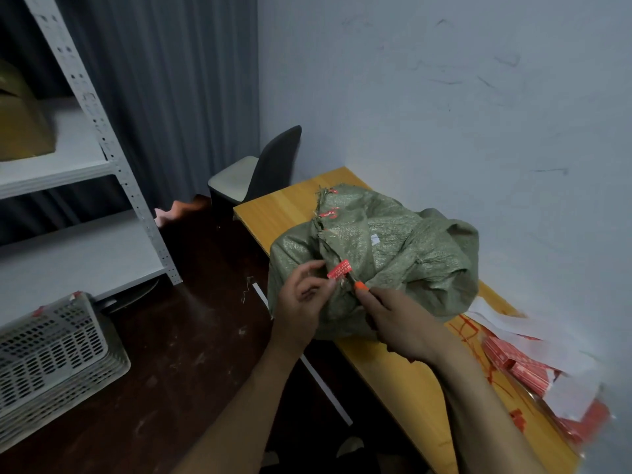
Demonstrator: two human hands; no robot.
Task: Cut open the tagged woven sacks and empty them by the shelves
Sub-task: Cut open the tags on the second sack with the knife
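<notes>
Two hands are meeting at the gathered neck of the sack. The left hand [301,295] is pinching the red tag [339,270] with curled fingertips, holding it out from the weave. The right hand [400,323] is gripping a small orange-tipped cutter [358,284], fingers wrapped round its handle, and is pointing the dark tip at the spot just beside the tag. Whether the tip is touching the fabric is too small to tell.

The step in hand is looking like the first one: cutting the sack open. The sack [410,254] is lying full and bulging on the desk [273,206], close against the wall [444,97]. Its frayed top edge appears closed, so nothing is emptied yet. The next move is probably calling for a short, controlled cut through the tie beside the tag, with the left hand pulling the tag taut and its fingers out of the blade's line. After that the mouth needs pulling open and the sack needs carrying toward the shelves.

The left forearm [246,405] is reaching forward and down over the floor [191,336]. The right forearm [478,405] is reaching over the desk's near part. Both wrists are bending slightly inward toward each other.

Further out, red packets [513,364] and white paper [533,340] are lying on the desk to the right of the hands. The shelves [113,159] are standing well apart on the left, with a grey basket [51,340] sitting on the floor below them and a chair [270,165] standing beyond the desk's far end.
</notes>
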